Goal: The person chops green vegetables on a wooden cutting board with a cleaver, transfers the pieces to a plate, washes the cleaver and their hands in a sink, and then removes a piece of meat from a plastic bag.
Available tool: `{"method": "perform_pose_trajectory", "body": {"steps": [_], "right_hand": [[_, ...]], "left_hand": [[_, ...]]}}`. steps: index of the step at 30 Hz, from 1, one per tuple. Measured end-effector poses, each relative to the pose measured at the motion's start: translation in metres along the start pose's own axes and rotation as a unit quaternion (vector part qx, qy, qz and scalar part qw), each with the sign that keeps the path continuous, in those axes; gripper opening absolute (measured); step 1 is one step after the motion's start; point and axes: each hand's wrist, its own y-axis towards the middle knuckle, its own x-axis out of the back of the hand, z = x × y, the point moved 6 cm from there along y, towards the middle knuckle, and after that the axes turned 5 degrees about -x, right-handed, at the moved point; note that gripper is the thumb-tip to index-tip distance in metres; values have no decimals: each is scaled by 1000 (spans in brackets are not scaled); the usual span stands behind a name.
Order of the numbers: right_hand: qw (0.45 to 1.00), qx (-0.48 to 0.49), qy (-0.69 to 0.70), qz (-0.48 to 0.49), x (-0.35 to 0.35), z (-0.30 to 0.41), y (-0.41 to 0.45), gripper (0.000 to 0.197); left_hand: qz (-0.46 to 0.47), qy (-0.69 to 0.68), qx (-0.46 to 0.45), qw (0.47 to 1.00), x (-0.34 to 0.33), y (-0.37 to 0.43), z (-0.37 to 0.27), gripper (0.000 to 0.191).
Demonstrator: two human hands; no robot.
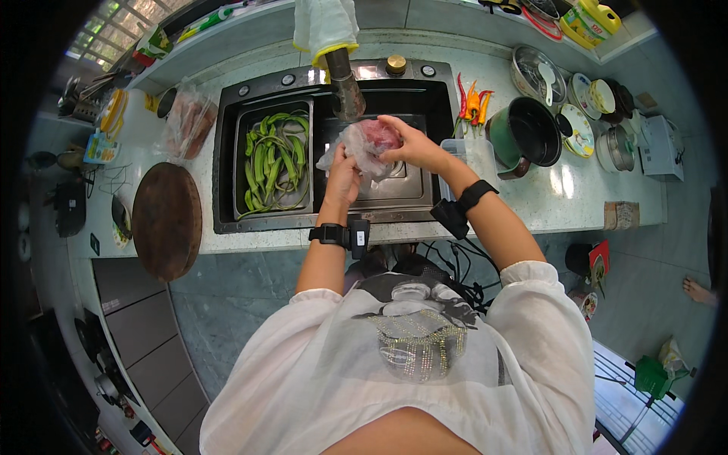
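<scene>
Over the right basin of a black double sink (433, 96), a piece of raw red meat (380, 134) sits partly inside a clear plastic bag (359, 149). My left hand (342, 181) grips the bag from its lower left side. With thumb and fingers spread around it, my right hand (414, 147) holds the meat's right side. The faucet (346, 94), partly wrapped in a white cloth (325, 27), hangs just above the meat. Long green peppers (274, 159) lie in a metal tray in the left basin.
Red and orange chilies (473, 105), a clear plastic container (482, 154) and a dark green pot (526, 136) stand right of the sink. To the left are a round wooden chopping board (167, 220) and bagged meat (190, 122). Cables (460, 256) hang below the counter edge.
</scene>
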Motion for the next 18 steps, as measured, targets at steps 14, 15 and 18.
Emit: {"method": "perform_pose_trajectory", "body": {"steps": [14,15,18], "right_hand": [[981,-48,-83,-168,12,-8,-1,59],[978,-56,-89,-180,12,-7,-1,59],[972,-72,-90,-204,11,-5,-3,60]], "left_hand": [[-28,209,-10,977,-1,-6,-2,62],[-51,286,-70,954,-3,-8,-6,61],[-77,454,-94,883,-5,-9,-10,52]]}}
